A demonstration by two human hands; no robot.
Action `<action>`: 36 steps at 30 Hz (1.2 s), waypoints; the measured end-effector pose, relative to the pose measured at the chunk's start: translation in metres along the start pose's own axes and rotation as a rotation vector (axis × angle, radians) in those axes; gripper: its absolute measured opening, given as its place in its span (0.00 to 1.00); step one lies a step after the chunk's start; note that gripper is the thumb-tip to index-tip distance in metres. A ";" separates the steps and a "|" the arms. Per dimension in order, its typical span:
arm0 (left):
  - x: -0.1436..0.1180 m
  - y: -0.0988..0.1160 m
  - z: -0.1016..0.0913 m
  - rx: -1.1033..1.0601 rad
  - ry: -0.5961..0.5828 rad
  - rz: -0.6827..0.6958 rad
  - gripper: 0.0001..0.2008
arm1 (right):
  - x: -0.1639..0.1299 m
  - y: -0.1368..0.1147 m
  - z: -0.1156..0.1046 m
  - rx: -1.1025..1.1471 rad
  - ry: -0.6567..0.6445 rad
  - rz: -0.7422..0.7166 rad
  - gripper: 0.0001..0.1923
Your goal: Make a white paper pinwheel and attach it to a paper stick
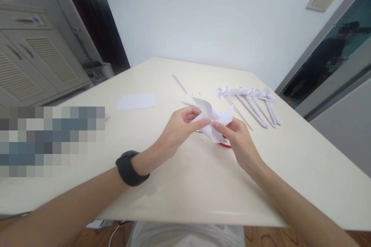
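In the head view no brand, label or writing can be read anywhere; a large patch at the left of the table is blurred into blocks and cannot be made out.

The left hand (178, 127), which carries a black band (129, 168) on its wrist, is closed in a pinch: thumb and forefinger meet on the near left edge of a folded white paper pinwheel head (213, 119), while the other fingers curl behind the paper. The right hand (239, 139) is likewise pinched shut, its fingertips pressing the same paper from the right, so that the tips of both hands almost meet at the middle of the folded shape. The paper is held just above the cream-coloured table top (188, 185), near its centre and slightly right of it.

Under the right hand a small red object (225, 145) lies on the table; most of it is hidden, so what it is cannot be told.

Beyond the hands, to the right, a row of finished white paper pinwheels on thin white sticks (252, 100) lies side by side. A single thin white stick (179, 83) lies apart, farther back. A flat white paper sheet (136, 101) lies to the left of the hands, well apart from them.
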State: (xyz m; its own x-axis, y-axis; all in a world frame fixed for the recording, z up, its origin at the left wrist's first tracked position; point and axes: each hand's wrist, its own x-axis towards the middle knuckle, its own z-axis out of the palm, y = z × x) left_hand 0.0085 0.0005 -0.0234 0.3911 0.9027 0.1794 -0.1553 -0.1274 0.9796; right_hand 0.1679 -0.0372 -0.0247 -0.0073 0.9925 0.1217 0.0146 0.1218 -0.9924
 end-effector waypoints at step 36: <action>-0.002 0.000 0.003 0.058 0.047 -0.015 0.14 | 0.003 0.004 -0.002 -0.073 0.069 0.008 0.09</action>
State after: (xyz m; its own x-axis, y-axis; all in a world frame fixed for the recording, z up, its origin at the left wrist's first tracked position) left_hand 0.0105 -0.0024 -0.0232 0.3497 0.9228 0.1616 -0.0964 -0.1361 0.9860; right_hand 0.1698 -0.0334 -0.0279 0.0616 0.9912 0.1170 0.0875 0.1114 -0.9899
